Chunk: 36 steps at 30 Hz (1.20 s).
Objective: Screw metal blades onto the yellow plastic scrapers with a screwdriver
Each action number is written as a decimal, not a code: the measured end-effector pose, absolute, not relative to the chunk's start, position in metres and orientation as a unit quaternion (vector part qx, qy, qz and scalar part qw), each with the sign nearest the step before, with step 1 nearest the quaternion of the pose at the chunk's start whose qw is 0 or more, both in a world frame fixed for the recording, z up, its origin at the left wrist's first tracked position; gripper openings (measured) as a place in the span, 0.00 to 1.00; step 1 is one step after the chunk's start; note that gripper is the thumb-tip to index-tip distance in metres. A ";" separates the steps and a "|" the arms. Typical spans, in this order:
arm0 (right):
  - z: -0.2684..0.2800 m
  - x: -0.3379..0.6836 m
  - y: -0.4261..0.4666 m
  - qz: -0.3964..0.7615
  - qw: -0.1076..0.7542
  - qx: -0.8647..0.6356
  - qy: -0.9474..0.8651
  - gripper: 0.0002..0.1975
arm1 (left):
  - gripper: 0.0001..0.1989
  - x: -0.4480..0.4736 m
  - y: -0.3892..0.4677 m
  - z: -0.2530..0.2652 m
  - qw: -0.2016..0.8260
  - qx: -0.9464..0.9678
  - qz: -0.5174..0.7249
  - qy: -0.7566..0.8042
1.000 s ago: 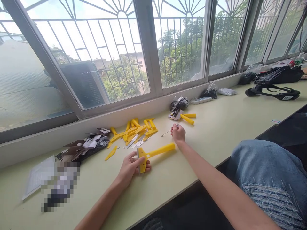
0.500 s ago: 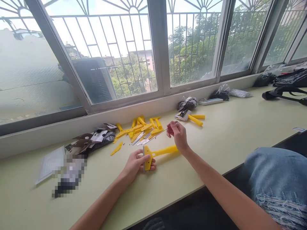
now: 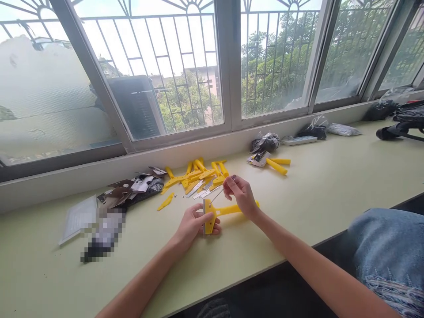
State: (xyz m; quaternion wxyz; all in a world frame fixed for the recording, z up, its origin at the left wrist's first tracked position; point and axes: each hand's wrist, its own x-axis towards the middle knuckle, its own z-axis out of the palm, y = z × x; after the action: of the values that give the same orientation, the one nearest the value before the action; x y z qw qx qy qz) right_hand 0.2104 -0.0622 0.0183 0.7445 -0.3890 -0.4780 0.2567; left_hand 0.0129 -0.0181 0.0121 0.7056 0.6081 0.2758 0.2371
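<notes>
My left hand (image 3: pixel 195 221) grips the head of a yellow scraper (image 3: pixel 209 223), thumb on top and fingers beneath. A metal blade edge runs along the scraper's left side, and its yellow handle points right, passing under my right wrist. My right hand (image 3: pixel 241 194) pinches a thin screwdriver (image 3: pixel 217 194), its shaft slanting down to the left. The tip of the shaft is at the upper part of the scraper head, by a small screw. Beyond my hands lie a heap of yellow scraper parts (image 3: pixel 198 170), several loose blades (image 3: pixel 195 188) and a separate yellow plate (image 3: pixel 165 202).
Torn card packaging (image 3: pixel 121 194) and a clear plastic tray (image 3: pixel 79 218) lie on the left. Two yellow handles (image 3: pixel 278 165), a black plastic bag (image 3: pixel 265 142) and a white power strip (image 3: pixel 300 140) sit along the window ledge. The table's front edge runs below my forearms.
The screwdriver has come down, and its tip now meets the scraper head instead of being held over the loose blades. My left hand keeps its hold. The whole view has shifted slightly.
</notes>
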 end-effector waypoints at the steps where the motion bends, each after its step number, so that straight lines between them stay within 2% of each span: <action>1: 0.018 0.210 -0.062 0.256 0.743 -0.389 -0.480 0.18 | 0.22 0.013 -0.018 0.012 0.706 0.608 0.238 0.276; 25: 0.018 0.204 -0.070 0.236 0.711 -0.400 -0.527 0.19 | 0.19 0.014 -0.021 0.016 0.707 0.605 0.233 0.284; 36: 0.016 0.208 -0.069 0.227 0.727 -0.392 -0.517 0.18 | 0.19 0.013 -0.020 0.014 0.704 0.611 0.230 0.279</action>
State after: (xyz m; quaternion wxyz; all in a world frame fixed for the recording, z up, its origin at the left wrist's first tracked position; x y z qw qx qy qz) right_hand 0.2081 -0.0687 0.0158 0.7265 -0.3919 -0.5169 0.2265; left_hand 0.0130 -0.0198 0.0137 0.7037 0.6113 0.2794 0.2304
